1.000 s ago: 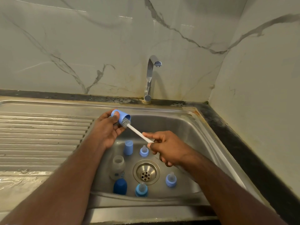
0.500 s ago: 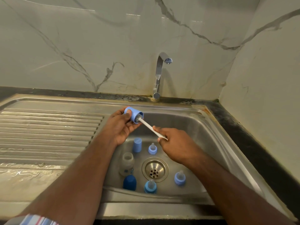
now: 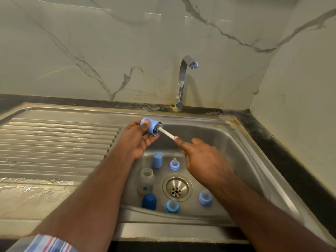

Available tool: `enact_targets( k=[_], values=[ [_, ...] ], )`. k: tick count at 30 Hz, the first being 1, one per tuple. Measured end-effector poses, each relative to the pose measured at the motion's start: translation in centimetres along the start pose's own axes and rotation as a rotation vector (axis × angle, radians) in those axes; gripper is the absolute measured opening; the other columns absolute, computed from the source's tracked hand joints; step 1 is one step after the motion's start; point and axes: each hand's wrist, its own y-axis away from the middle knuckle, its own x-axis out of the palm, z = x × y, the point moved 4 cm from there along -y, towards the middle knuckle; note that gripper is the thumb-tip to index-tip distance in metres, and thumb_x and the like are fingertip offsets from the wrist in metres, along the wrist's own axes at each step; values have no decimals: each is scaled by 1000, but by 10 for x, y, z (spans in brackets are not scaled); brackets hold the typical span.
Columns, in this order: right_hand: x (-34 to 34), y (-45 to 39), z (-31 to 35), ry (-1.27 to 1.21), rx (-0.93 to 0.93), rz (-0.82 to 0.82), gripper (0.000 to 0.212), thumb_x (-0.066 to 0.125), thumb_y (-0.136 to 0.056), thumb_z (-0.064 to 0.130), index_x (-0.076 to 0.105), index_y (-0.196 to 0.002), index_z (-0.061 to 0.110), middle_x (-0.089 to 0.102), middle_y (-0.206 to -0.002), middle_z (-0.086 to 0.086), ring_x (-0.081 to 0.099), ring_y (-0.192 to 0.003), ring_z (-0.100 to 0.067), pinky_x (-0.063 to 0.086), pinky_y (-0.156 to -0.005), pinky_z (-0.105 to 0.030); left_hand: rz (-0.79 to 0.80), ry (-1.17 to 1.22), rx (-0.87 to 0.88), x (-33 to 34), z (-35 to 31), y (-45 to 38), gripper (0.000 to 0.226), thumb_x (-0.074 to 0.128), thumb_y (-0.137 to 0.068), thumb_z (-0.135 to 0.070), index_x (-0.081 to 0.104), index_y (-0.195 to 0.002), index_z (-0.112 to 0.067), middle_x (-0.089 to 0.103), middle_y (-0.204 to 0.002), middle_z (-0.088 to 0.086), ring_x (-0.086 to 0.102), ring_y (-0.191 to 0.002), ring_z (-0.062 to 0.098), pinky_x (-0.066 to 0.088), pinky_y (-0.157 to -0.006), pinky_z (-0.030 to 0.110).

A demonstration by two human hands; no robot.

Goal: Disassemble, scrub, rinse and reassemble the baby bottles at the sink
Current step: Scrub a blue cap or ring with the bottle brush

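Left hand (image 3: 140,139) gripping blue cap (image 3: 151,126), brush (image 3: 164,131) inside (right hand (image 3: 201,157) pinching handle), above sink (image 3: 241,142)

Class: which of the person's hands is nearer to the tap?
Left. The left hand holds a blue cap just below and left of the tap; the right hand sits lower, over the basin.

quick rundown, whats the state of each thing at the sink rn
light blue cap: gripped by left hand, brush inside
brush: held by right hand
tap: no water running
clear bottle: upright, open
dark blue cap: standing in basin
drain: unplugged
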Motion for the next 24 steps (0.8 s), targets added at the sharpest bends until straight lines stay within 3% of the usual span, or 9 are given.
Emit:
enact_targets(
  k=[3,6,8,10,12,14,17,21,24],
  values=[
    [5,-2,4,35,8,29,63,41,-103,21,14,-156,42,39,-100,1,49,-69,-19,36,-58,-30,20,-29,9,1,0,0,25,56,-104,-14,56,-125,0,70,-114,25,76,-85,28,63,-69,36],
    [8,-11,3,-318,42,127,54,47,-101,24,37,-150,44,64,-100,2,56,-73,-15,41,-61,-23,21,-52,22,-1,-1,0,12,56,-103,-12,59,-112,-4,72,-101,20,76,-78,25,62,-64,35],
    [7,-9,-4,-673,106,191,48,53,-99,22,51,-140,46,67,-78,9,53,-55,-10,41,-47,-20,15,-24,27,-1,-3,0,12,56,-104,-12,59,-112,-5,73,-97,17,76,-76,23,62,-62,34],
    [5,-4,-8,-789,134,181,46,55,-99,21,55,-137,46,60,-62,16,50,-46,-5,40,-44,-19,0,5,32,-2,-4,0,13,56,-103,-12,60,-113,-5,73,-97,16,76,-78,23,62,-63,34],
    [1,-4,-9,-543,69,82,46,51,-102,24,48,-143,46,64,-77,17,58,-62,-1,43,-56,-16,8,-1,32,-2,-4,0,17,56,-103,-12,59,-118,-4,73,-105,20,76,-85,27,63,-69,37],
    [3,-6,-6,-229,12,6,51,45,-104,28,35,-151,45,58,-98,7,58,-84,-12,44,-70,-27,21,-17,25,-1,-2,0,20,56,-103,-12,58,-122,-4,72,-110,22,76,-90,29,64,-73,39],
    [10,-9,3,-105,22,51,57,44,-103,28,25,-154,45,47,-95,4,52,-80,-17,38,-67,-29,25,-40,22,1,-2,2,17,55,-104,-11,58,-120,-5,72,-107,21,76,-85,27,64,-70,38],
    [12,-8,-4,-812,152,274,48,51,-101,20,49,-142,44,56,-69,7,46,-45,-8,38,-42,-23,13,-35,21,-1,-3,2,12,53,-105,-11,60,-114,-7,72,-103,18,76,-79,24,62,-64,35],
    [11,1,-7,-1210,256,348,44,54,-101,16,56,-138,40,56,-66,0,41,-43,-10,33,-37,-22,27,62,9,-1,-6,2,13,50,-106,-11,59,-114,-6,70,-109,22,76,-83,28,63,-67,37]
  ],
)
